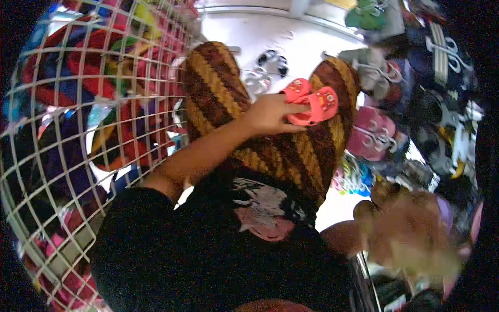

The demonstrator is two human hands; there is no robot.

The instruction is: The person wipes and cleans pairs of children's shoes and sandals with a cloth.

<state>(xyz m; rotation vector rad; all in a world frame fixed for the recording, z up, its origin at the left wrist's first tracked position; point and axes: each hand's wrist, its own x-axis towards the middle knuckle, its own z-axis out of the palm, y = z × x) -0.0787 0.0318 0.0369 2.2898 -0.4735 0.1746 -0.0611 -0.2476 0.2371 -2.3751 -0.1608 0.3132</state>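
My left hand [267,113] is closed around a pair of small coral-pink clogs [323,104] with decorations on their tops. The pair is held together over my lap, between my knees, which are in brown and gold striped trousers [213,86]. Off to the lower right, my right hand [410,229] is smeared by motion beside the stacked footwear. Its fingers cannot be made out, nor whether anything is in them.
A white wire grid [70,151] curves along my left, with colourful items behind it. Footwear is piled on my right, including pink shoes [373,132] and grey shoes [366,70]. Black-and-white sandals [273,63] lie on the pale floor [234,31] ahead.
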